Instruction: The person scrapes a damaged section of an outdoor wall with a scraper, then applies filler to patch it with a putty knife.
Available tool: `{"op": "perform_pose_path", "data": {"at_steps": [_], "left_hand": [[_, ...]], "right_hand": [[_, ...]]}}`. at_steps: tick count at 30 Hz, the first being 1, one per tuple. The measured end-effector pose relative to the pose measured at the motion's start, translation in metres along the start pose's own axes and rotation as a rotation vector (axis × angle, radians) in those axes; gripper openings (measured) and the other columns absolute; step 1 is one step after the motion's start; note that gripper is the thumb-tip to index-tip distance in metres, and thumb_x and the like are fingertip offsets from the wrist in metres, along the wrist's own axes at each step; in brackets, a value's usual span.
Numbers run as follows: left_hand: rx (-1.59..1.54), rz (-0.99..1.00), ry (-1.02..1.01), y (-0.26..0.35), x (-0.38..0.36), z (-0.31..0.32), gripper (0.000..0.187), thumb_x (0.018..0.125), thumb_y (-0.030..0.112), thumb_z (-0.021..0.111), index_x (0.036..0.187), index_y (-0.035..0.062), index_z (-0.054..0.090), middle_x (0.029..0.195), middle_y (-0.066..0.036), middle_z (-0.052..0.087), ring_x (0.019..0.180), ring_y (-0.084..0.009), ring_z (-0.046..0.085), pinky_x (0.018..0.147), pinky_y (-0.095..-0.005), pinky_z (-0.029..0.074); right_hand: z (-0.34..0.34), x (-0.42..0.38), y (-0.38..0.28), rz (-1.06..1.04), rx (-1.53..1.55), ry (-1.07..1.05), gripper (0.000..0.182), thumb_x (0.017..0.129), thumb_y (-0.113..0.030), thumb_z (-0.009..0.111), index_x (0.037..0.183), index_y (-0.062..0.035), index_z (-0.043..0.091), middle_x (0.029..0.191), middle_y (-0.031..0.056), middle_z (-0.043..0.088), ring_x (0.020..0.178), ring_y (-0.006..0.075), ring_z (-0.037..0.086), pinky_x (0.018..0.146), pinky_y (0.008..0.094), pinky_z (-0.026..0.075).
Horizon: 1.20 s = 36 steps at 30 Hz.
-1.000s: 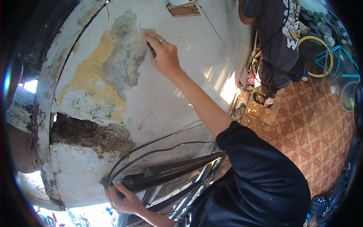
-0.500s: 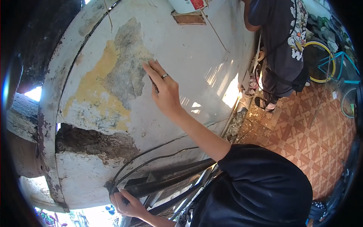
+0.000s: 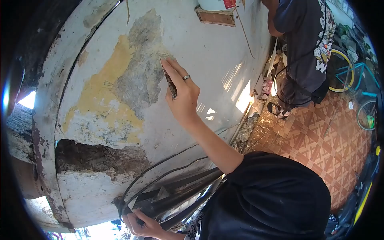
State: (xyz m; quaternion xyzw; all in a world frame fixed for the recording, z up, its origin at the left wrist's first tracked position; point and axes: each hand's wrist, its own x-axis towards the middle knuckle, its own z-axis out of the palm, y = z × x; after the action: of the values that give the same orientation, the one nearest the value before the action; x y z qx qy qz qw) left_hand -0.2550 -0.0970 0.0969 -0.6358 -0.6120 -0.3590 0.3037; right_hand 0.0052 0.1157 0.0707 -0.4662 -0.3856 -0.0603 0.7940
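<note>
My right hand (image 3: 183,94), with a ring on one finger, is closed around a thin, flat scraper (image 3: 173,86) with a dark, worn handle. Its tip meets the white wall (image 3: 192,48) at the right edge of a bare grey patch (image 3: 144,68). Peeling yellow paint (image 3: 102,86) borders that patch on the left. Low in the view, my left hand (image 3: 140,225) is closed beside the black cables (image 3: 150,170) and a dark bar (image 3: 172,198). Something dark shows between its fingers, too hidden to name.
A ragged hole (image 3: 96,156) opens in the lower wall. A white bucket (image 3: 214,4) sits on a brick-like ledge (image 3: 216,18) at the top. Another person (image 3: 302,52) in dark clothes stands on the tiled floor (image 3: 316,136), near a bicycle wheel (image 3: 340,72).
The view has shifted slightly, so the wall and the other person appear further right. My right hand has turned a little, showing more of the scraper. My left hand stays low, near the cables.
</note>
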Motion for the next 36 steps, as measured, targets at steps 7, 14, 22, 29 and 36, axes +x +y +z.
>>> {"op": "perform_pose_path", "data": {"at_steps": [7, 14, 22, 29, 36], "left_hand": [[-0.04, -0.112, -0.056, 0.006, 0.0, -0.002, 0.028, 0.089, 0.005, 0.057, 0.064, -0.0043, 0.051, 0.059, -0.009, 0.046, 0.063, -0.0226, 0.043, 0.059, -0.0381, 0.035], [-0.093, 0.047, -0.011, 0.013, 0.012, 0.0, 0.039, 0.09, 0.015, 0.062, 0.057, 0.0004, 0.05, 0.051, -0.01, 0.038, 0.049, -0.0258, 0.036, 0.048, -0.0398, 0.029], [-0.126, -0.052, -0.024, 0.023, 0.014, -0.001, 0.037, 0.089, 0.012, 0.063, 0.058, 0.0, 0.047, 0.052, -0.009, 0.036, 0.051, -0.0245, 0.036, 0.049, -0.0392, 0.028], [-0.145, -0.049, -0.006, 0.019, 0.012, -0.001, 0.039, 0.09, 0.015, 0.062, 0.057, 0.0004, 0.046, 0.053, -0.009, 0.035, 0.051, -0.0241, 0.035, 0.05, -0.0385, 0.028], [-0.151, -0.123, -0.016, 0.023, 0.009, -0.002, 0.038, 0.09, 0.015, 0.062, 0.058, 0.0002, 0.047, 0.054, -0.009, 0.036, 0.052, -0.0236, 0.036, 0.05, -0.0382, 0.028]], "right_hand": [[0.007, 0.001, -0.003, 0.024, -0.044, 0.032, 0.059, 0.065, 0.019, 0.056, 0.118, -0.0053, 0.062, 0.117, 0.016, 0.062, 0.111, 0.032, 0.061, 0.086, 0.0347, 0.054], [0.011, 0.004, -0.005, 0.015, -0.103, 0.033, 0.059, 0.065, 0.019, 0.055, 0.118, -0.0058, 0.063, 0.116, 0.0165, 0.063, 0.106, 0.0314, 0.063, 0.084, 0.0327, 0.054], [0.014, 0.01, -0.001, 0.007, -0.096, 0.045, 0.061, 0.064, 0.019, 0.054, 0.12, -0.0056, 0.062, 0.116, 0.0172, 0.063, 0.106, 0.0306, 0.064, 0.082, 0.0319, 0.054], [0.016, 0.008, 0.004, -0.034, -0.099, 0.049, 0.061, 0.065, 0.019, 0.053, 0.12, -0.0047, 0.062, 0.118, 0.0182, 0.062, 0.111, 0.0322, 0.061, 0.086, 0.0331, 0.054], [0.018, 0.008, 0.009, -0.05, -0.08, 0.053, 0.062, 0.065, 0.019, 0.053, 0.122, -0.0045, 0.061, 0.12, 0.0192, 0.06, 0.115, 0.0342, 0.058, 0.089, 0.0343, 0.053]]}}
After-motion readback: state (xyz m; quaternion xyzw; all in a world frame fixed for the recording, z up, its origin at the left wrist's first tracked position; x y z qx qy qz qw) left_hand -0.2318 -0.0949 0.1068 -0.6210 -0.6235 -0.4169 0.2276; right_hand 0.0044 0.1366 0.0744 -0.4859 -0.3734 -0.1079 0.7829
